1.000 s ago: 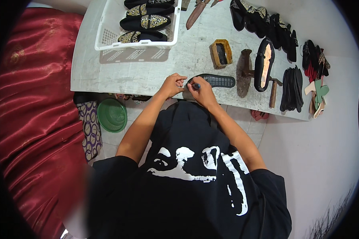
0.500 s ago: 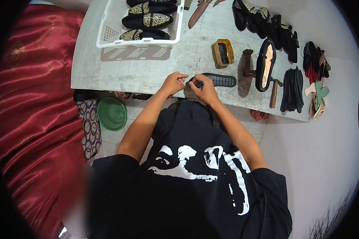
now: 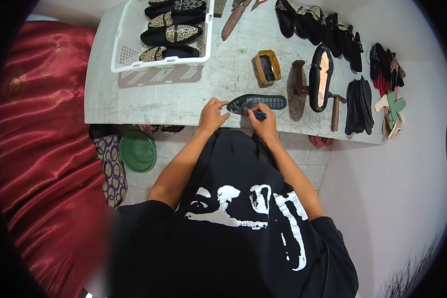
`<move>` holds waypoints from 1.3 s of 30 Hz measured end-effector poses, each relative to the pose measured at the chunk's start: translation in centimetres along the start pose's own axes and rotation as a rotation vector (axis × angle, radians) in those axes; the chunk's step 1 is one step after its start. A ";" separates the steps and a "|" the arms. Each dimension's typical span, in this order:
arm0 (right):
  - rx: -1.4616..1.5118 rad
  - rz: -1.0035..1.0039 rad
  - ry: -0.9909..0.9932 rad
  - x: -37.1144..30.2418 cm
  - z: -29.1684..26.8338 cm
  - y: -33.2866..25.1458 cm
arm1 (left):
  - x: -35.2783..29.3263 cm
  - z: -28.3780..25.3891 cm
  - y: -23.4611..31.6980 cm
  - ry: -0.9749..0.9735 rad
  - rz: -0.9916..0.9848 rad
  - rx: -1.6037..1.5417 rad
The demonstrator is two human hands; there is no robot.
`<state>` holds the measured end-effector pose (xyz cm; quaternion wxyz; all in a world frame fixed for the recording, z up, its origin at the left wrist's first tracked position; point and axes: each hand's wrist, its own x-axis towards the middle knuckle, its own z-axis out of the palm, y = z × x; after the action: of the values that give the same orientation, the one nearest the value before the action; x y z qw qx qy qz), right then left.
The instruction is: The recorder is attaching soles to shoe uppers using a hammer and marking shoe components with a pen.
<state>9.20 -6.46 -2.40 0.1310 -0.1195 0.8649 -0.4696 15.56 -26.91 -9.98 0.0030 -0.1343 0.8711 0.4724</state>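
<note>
A black shoe sole (image 3: 275, 102) with a ridged grid lies flat on the worktable, pointed toe to the left and rounded heel to the right. My left hand (image 3: 212, 117) rests at the toe, fingers apart, a fingertip touching its tip. In my right hand (image 3: 266, 128) is a dark marker pen (image 3: 260, 115) with a blue end, gripped between thumb and fingers. Its tip meets the sole's near edge around the middle, partly covered by my fingers.
Black slippers with gold decoration (image 3: 184, 35) fill a white plastic basket (image 3: 203, 59). Farther back stands a yellowish tub (image 3: 258, 74). To the right are a hammer (image 3: 335, 113), an upturned shoe (image 3: 317, 79) and stacked black soles (image 3: 358, 107). The worktable's (image 3: 149, 111) front edge is near my body.
My right hand with the marker pen has moved right along the sole's near edge, uncovering the toe. My left hand stays by the toe. The whole view has shifted slightly.
</note>
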 end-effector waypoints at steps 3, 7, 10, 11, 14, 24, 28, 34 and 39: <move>-0.062 -0.100 0.123 -0.6 -1.4 1.2 | 0.1 -0.2 0.0 -0.012 0.010 -0.005; 0.076 -0.118 0.038 -0.3 0.1 0.2 | 0.0 -0.2 0.1 -0.008 0.027 -0.012; 0.117 -0.167 -0.025 0.0 1.4 -0.6 | 0.0 0.0 0.1 -0.003 0.034 -0.005; 0.107 -0.187 -0.043 0.0 1.5 -0.3 | -0.1 0.0 0.1 0.006 0.030 -0.011; 0.040 -0.153 -0.022 -0.9 -0.3 1.0 | -0.2 0.1 -0.2 0.031 0.047 -0.007; 0.081 -0.150 -0.020 -0.2 0.7 0.1 | 0.1 0.0 0.3 0.015 0.044 -0.014; 0.070 -0.101 0.043 -0.2 -0.2 1.0 | -0.1 0.0 0.3 0.005 0.049 0.002; 0.043 -0.074 0.137 1.6 -0.8 -0.1 | -0.2 0.4 0.2 0.019 0.044 -0.006; 0.163 0.050 -0.033 0.8 1.2 0.6 | -0.2 0.4 0.2 0.029 0.028 -0.003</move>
<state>8.79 -7.35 -3.63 0.1662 -0.0943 0.8242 -0.5331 15.68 -26.44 -9.98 -0.0164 -0.1287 0.8722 0.4717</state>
